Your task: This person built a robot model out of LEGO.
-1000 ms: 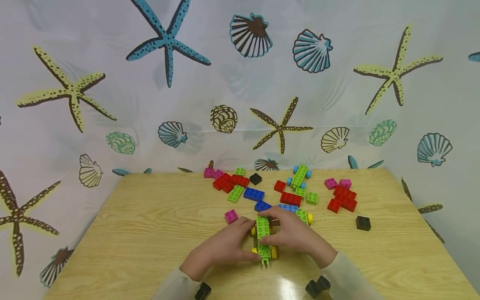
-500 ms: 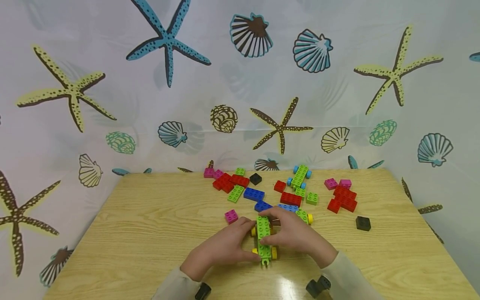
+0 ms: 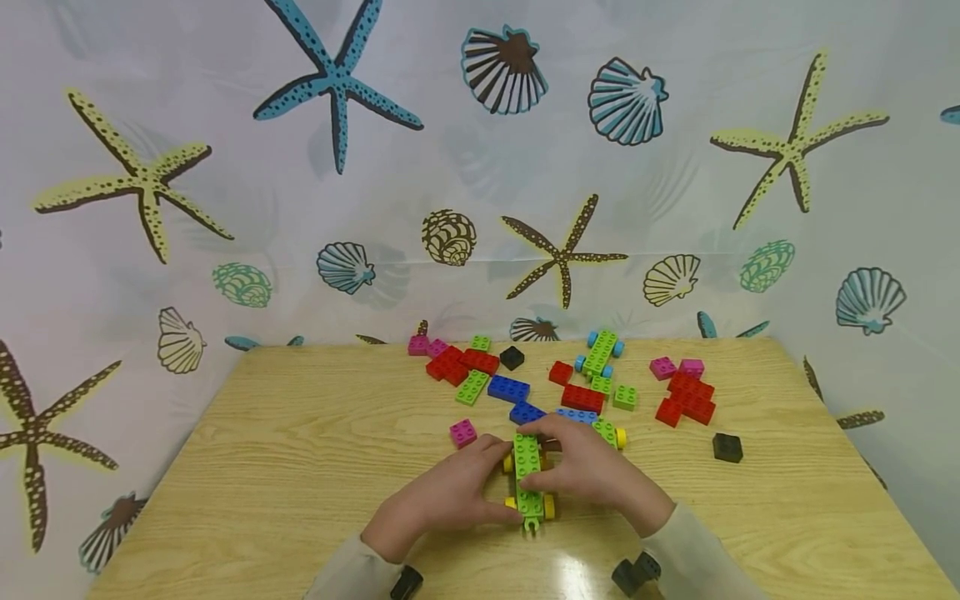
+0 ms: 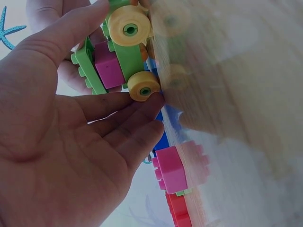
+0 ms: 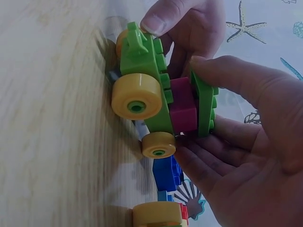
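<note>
Both hands hold the toy car (image 3: 528, 479) on the worktop (image 3: 285, 467): left hand (image 3: 442, 496) steadies its side, right hand (image 3: 592, 475) pinches the green top plate (image 5: 203, 101). Pressing straight down, wheels flat, would seat it best. Loose bricks (image 3: 510, 388) lie close behind; a pink brick (image 3: 462, 432) sits just beside the left fingers.

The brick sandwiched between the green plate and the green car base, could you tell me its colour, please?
The brick is magenta, clearest in the right wrist view.
</note>
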`<state>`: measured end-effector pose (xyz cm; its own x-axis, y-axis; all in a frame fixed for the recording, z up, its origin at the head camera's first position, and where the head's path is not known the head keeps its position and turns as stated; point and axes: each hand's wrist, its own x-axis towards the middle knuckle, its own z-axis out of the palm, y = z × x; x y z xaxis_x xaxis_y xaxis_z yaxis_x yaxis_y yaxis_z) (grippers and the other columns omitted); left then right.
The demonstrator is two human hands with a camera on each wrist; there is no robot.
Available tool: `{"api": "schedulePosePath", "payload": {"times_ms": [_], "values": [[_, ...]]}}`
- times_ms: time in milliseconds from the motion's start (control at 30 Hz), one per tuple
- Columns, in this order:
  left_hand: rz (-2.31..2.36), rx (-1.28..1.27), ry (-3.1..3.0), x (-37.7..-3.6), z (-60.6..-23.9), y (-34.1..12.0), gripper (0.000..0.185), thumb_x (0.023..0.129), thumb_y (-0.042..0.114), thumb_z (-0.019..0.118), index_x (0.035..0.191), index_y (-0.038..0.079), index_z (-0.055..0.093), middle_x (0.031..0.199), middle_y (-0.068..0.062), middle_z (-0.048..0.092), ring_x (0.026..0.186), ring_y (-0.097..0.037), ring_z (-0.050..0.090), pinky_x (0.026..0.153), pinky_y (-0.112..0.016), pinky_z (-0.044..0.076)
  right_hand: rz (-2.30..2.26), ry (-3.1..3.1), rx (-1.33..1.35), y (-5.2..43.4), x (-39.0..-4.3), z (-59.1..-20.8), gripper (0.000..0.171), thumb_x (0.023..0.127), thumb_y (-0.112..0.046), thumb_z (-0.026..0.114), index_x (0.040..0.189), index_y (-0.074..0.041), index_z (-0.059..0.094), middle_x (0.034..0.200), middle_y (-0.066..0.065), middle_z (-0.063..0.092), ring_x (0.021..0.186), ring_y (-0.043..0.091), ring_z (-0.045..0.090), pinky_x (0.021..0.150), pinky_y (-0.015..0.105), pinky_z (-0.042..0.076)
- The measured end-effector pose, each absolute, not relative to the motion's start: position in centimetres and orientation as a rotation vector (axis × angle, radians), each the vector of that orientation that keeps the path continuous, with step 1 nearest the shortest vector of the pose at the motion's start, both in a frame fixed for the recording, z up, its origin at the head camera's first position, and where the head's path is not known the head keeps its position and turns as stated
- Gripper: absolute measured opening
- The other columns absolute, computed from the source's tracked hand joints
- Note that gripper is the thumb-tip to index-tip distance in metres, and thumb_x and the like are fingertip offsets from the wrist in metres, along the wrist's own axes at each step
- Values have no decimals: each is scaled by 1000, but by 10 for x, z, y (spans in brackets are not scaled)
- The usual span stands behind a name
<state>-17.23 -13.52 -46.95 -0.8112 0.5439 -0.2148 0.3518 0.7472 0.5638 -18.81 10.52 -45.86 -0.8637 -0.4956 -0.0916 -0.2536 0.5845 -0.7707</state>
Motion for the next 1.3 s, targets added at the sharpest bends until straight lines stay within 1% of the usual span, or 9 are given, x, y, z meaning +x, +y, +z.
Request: {"api": "schedulePosePath", "payload": {"times_ms": [233,400,600,767,967,1133,1300], "values": [[728,676,2573,-173,-470,-134,99,92,57,90,166,5,50,163,-10,57,151,-29,59,129,-53,49,-1162,2508,-588,107,-189,-460,70,93,-34,94,154,-13,67,157,10,66,144,38,65,122,65,52],[733,665,2567,-173,-470,-135,100,92,56,91,167,4,49,165,-11,56,154,-31,57,130,-53,48,-1243,2447,-590,111,-190,-462,71,94,-32,93,156,-10,64,161,13,63,148,42,63,124,62,52],[734,673,2569,-173,-468,-137,98,92,49,92,167,3,49,166,-13,55,154,-32,57,130,-54,48,-1329,2399,-619,118,-192,-463,61,96,-26,91,150,-7,68,152,17,67,145,47,65,121,60,55],[737,656,2570,-172,-466,-137,97,92,49,92,166,3,49,166,-13,55,155,-32,57,130,-54,47,-1330,2406,-625,117,-193,-465,59,96,-25,91,147,-7,69,148,15,69,144,46,66,121,59,55],[725,644,2575,-172,-466,-136,97,92,49,93,165,3,50,165,-13,56,154,-32,58,130,-54,48,-1301,2457,-592,114,-192,-468,59,94,-27,92,146,-10,71,147,11,71,142,42,68,121,58,56],[724,645,2573,-172,-467,-136,96,92,49,92,166,3,51,165,-13,56,154,-32,58,130,-53,48,-1297,2457,-576,113,-191,-468,61,94,-29,92,147,-10,70,149,10,71,142,42,68,121,58,56],[720,657,2576,-173,-468,-137,96,92,50,92,166,3,50,165,-13,56,155,-31,57,131,-52,48,-1328,2417,-614,116,-192,-467,65,96,-28,91,152,-6,65,153,14,68,144,44,66,122,59,54]]}}
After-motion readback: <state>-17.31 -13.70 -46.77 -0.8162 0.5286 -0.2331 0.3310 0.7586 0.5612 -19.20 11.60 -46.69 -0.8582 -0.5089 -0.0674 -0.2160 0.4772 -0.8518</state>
